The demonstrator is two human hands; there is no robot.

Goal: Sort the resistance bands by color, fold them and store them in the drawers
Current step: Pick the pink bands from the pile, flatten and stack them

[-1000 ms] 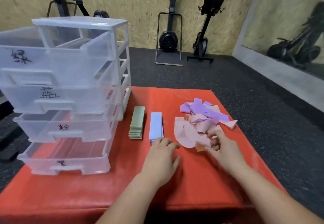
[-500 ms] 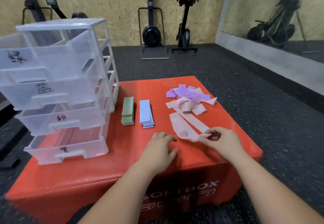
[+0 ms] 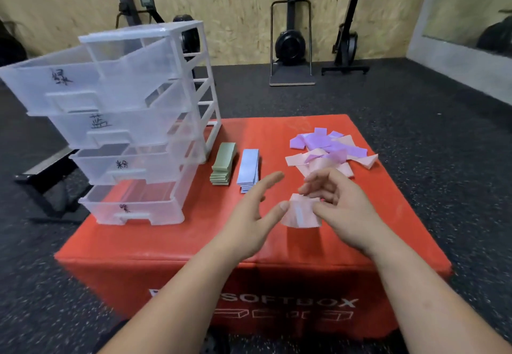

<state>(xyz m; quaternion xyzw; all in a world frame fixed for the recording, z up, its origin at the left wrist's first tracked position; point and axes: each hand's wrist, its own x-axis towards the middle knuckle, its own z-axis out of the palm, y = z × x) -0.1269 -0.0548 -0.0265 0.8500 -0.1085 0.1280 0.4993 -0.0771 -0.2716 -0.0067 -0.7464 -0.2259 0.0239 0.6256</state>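
Hidden band: the right hand (image 3: 340, 209) pinches a folded pink band (image 3: 300, 213) under its thumb. The curled fingers cover the band's far edge, so I cannot count the folds.
Pile: the loose pink and purple pile (image 3: 329, 151) lies beyond the hands, and its near side is lost behind the right fingers.
Drawers: the drawer unit (image 3: 133, 120) is frosted, so I cannot tell what is inside. Each front has a handwritten mark, and the bottom one is hard to read.
Lettering: the forearms cut across the print on the front of the bench (image 3: 171, 245).
Left hand: the left hand (image 3: 249, 223) is spread wide and holds nothing, with its thumb tip at the band's left edge.
Change: half a second ago the left hand lay flat on the bench, and the pink band stretched along the red top from the right hand towards the pile. Now it is a short packet lifted between the hands. The other stacks have not moved.
Sorted stacks: the green stack (image 3: 223, 163) and the blue stack (image 3: 249, 168) lie side by side, just right of the unit.
Edges: the unit fills the left side of the bench, with all four drawers pulled out in steps. One pink end of the pile lies near the right edge.
Open room: there is bare red surface beneath the hands, from the stacks down to the near edge.
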